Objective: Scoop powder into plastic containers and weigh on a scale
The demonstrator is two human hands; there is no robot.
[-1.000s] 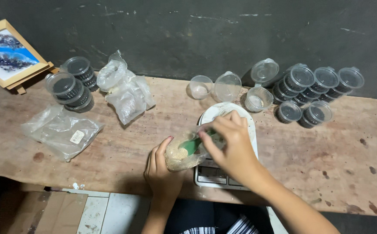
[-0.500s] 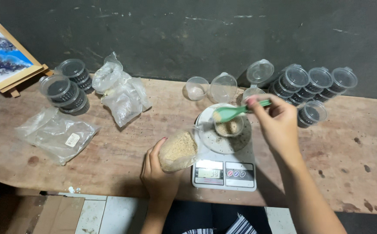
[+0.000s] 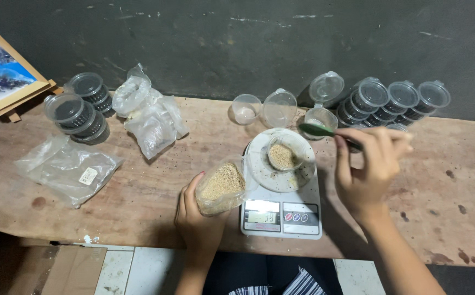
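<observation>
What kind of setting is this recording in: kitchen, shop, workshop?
Probably a small home or backroom packing bench rather than a kitchen. A worn wooden table stands against a bare dark wall, with a digital scale weighing a cup of grain, and stacks of small lidded cups waiting alongside.

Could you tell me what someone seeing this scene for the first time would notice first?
Most likely the white digital scale at the front edge of the wooden table, with a small clear cup of tan grains on its round platform. The left hand holds an open bag of the same grains beside it, and the right hand lifts a green spoon above the cup.
</observation>
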